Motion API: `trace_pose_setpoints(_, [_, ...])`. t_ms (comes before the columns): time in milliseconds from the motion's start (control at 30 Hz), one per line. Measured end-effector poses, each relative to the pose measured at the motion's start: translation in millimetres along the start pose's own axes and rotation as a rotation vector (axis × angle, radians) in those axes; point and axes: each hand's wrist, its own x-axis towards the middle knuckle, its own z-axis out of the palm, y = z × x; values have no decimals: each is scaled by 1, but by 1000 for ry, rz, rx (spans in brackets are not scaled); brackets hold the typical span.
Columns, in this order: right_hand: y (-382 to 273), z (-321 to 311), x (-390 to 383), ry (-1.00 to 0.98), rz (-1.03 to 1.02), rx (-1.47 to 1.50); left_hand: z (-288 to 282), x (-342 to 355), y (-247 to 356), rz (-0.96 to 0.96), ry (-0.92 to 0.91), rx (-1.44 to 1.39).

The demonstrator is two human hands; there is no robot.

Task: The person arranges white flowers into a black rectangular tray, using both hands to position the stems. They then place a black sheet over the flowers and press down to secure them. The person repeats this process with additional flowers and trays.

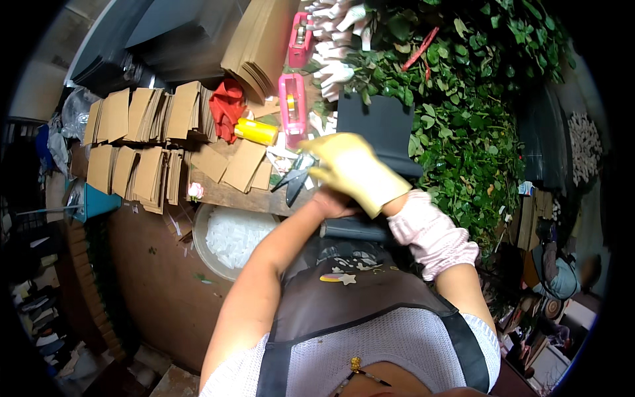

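My right hand (pixel 360 169), in a pale yellow glove, passes over the table's near edge. Its thumb and fingers look parted, though motion blurs the tips, and I see nothing between them. Close to those fingertips lie shears (pixel 295 184) with dark blades. Bare and low, my left hand (pixel 336 202) sits under the glove, which hides most of its fingers. Below both hands is a dark rolled edge of sheet (pixel 354 229), against my apron. Beyond the glove a flat black sheet (pixel 376 126) lies beside leafy stems (pixel 456 145).
Two pink tape dispensers (pixel 292 109) stand ahead, near white-wrapped bundles (pixel 336 73). To the left are a yellow roll (pixel 256 132), red cloth (pixel 227 109), cardboard pieces (pixel 245 164) and cardboard stacks (pixel 149 173). A pink rose (pixel 195 190) lies above a tub (pixel 200 248) of white pieces.
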Motion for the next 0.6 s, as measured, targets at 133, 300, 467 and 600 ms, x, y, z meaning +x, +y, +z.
trace_pose_setpoints(133, [-38, 147, 56, -170, -56, -249, 18, -13, -1, 7, 71, -106])
trace_pose_setpoints(300, [-49, 241, 121, 261, -452, -417, 5, -53, -1, -30, -95, 15])
trace_pose_setpoints(467, [-19, 241, 93, 234, -379, -775, 15, -44, 2, 58, -166, -10])
trace_pose_setpoints(600, [-20, 209, 69, 18, -326, -793, 21, -41, -3, 62, -183, -3])
